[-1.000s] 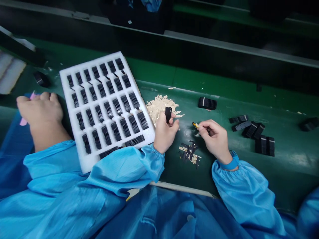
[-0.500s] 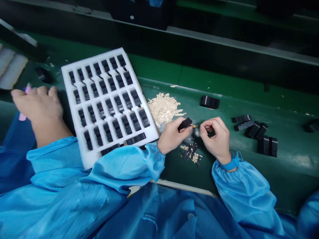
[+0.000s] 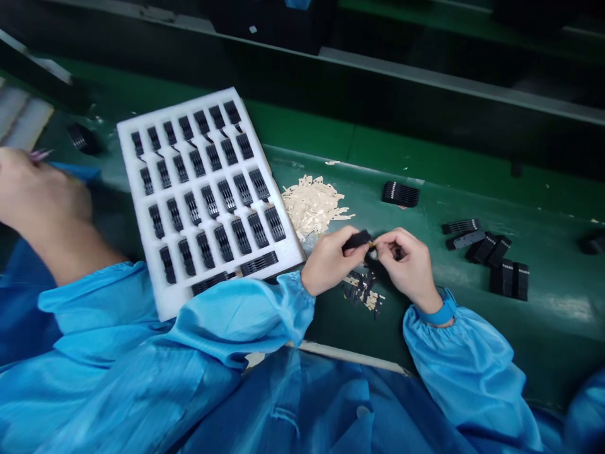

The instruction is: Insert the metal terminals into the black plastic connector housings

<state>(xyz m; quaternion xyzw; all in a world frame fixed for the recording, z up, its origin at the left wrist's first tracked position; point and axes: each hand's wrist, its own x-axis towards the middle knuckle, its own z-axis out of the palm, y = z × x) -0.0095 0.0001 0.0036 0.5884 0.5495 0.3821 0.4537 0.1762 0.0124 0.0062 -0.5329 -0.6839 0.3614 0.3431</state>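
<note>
A small black part is held between the thumb and fingers of my left hand. At its right end a tiny yellowish piece sticks out, and the closed thumb and fingertips of my right hand meet there. Something dark shows inside the curl of my right fingers; I cannot tell what. Just below both hands lies a scatter of black and cream scraps. A heap of thin cream-coloured pieces sits beyond my left hand.
A white foam tray with rows of black ribbed parts lies left of my hands. More black blocks rest on the green bench at right, one block farther back. At far left is a co-worker's hand with a pinkish tool.
My right hand has moved slightly left, closing the gap at the end of the black part. The co-worker's hand at far left has shifted left and is blurred.
</note>
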